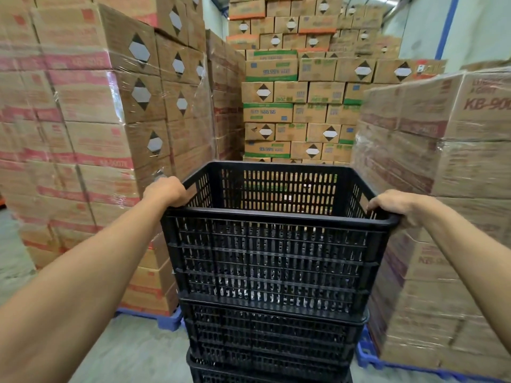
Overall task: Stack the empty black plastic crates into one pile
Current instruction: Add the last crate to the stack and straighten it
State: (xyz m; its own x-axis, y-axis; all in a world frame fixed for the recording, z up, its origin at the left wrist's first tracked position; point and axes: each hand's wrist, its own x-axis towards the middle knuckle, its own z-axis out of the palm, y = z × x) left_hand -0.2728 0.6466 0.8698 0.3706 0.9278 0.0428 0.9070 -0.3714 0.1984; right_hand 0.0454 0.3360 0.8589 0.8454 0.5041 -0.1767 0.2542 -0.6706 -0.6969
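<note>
A black slotted plastic crate point(271, 261) stands in front of me as the top of a pile, and its inside looks empty. Under it sits a second black crate point(273, 335), and the rim of a third crate point(265, 375) shows at the bottom edge. My left hand point(166, 190) grips the top crate's left rim with fingers curled over it. On the right rim, my right hand point(392, 204) grips in the same way. The top crate sits partly nested in the one below.
Shrink-wrapped stacks of cardboard boxes rise close on the left point(83, 134) and on the right point(442, 175), both on blue pallets point(166, 320). A taller wall of boxes point(298, 106) closes the aisle behind the pile. Grey concrete floor point(132, 355) shows at lower left.
</note>
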